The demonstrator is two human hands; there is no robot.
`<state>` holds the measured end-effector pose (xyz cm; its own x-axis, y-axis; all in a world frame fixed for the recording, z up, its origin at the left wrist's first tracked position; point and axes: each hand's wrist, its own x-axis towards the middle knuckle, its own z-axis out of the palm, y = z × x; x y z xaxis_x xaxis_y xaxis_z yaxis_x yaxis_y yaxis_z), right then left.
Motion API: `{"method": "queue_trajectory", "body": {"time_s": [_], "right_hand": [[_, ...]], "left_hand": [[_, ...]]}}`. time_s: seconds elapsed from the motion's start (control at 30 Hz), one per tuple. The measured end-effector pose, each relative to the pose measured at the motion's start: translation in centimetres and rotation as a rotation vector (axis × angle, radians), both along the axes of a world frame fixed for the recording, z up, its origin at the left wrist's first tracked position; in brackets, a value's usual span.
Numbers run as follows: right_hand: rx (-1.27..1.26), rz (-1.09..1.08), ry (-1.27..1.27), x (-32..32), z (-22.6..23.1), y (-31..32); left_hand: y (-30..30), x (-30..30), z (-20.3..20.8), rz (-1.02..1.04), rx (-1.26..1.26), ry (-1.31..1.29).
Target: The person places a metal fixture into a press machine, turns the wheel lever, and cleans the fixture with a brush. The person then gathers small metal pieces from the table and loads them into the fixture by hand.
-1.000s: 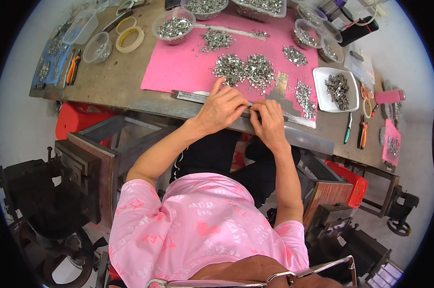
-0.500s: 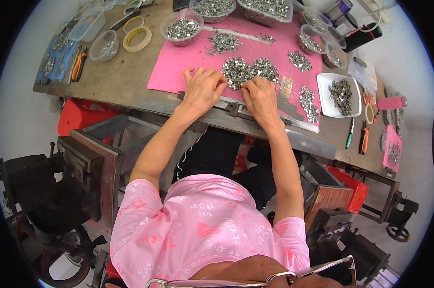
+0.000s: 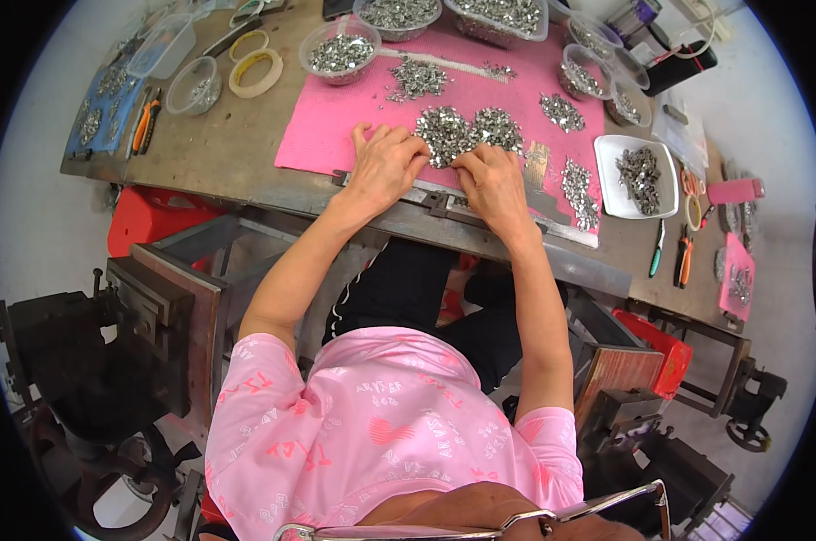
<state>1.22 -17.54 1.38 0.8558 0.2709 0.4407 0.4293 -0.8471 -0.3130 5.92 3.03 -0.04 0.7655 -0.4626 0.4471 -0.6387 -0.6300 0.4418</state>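
Both hands work at the near side of a pile of small shiny metal pieces (image 3: 444,133) on a pink mat (image 3: 327,131). My left hand (image 3: 386,169) has its thumb and forefinger pinched together at the pile's left edge; whatever is between them is too small to make out. Just below the second pile (image 3: 498,131), my right hand (image 3: 492,183) also pinches, fingers bent downward, its fingertips partly hidden. Between the wrists, a metal fixture (image 3: 440,204) sits along the bench's front edge.
Several clear tubs of metal pieces, one a round tub (image 3: 339,54), line the back. At the right stand a white tray (image 3: 611,194) and orange-handled pliers (image 3: 685,260). Tape rolls, one a wide roll (image 3: 256,88), and other pliers (image 3: 146,126) lie left.
My right hand has shifted very slightly to the right and my left hand has barely moved. Both keep their pinch, and the piles look the same.
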Motion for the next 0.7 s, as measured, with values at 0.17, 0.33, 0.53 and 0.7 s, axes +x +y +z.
{"method": "queue_trajectory", "body": {"time_s": [0.17,0.33,0.53,0.7], "right_hand": [[-0.064,0.044,-0.021,0.0,0.3,-0.5],[0.084,-0.009,0.009,-1.5,1.2,-2.1],[0.385,-0.002,0.131,-5.7,1.0,-3.8],[0.281,0.003,0.029,-6.5,0.1,-3.3]], "left_hand": [[-0.1,0.1,0.2,-0.022,0.002,-0.070],[0.2,0.3,0.2,-0.078,0.008,0.007],[-3.0,-3.2,1.1,-0.302,-0.153,0.017],[-4.8,-4.5,-0.2,-0.333,-0.157,-0.043]]}}
